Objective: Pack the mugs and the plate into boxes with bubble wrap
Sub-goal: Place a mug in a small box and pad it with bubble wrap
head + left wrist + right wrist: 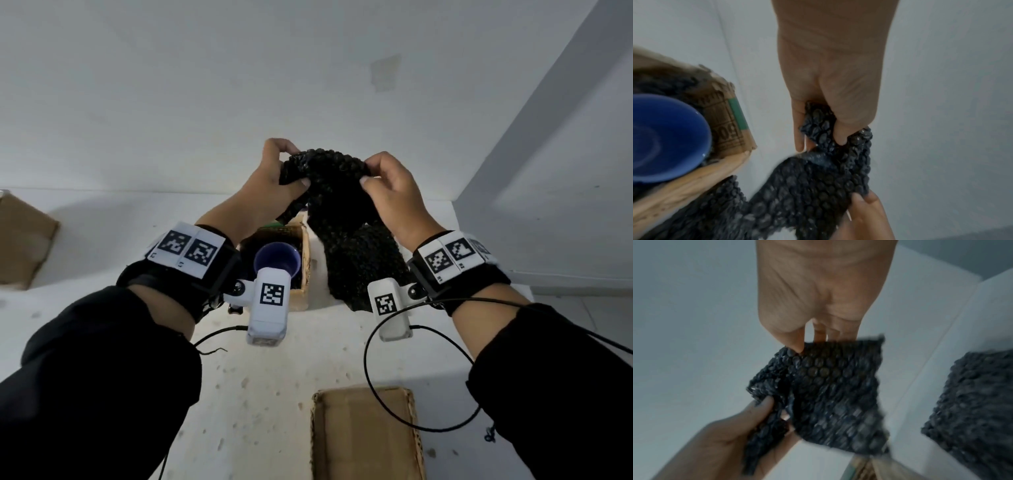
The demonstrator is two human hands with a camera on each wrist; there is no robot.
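A bare, plain room used as a packing spot: blank white walls (239,85) meeting in a corner beyond the hands, a scuffed white table (260,394) beneath them, and cardboard boxes (366,435) near the wrists and off to the left.

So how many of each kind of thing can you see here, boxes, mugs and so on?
Cardboard boxes: 3 (open box holding the mug, flat box in front, another at the far left)
Blue mugs: 1
Black bubble wrap: at least 1, pinched by left hand and right hand
Plates: 0 in view
Total: 5
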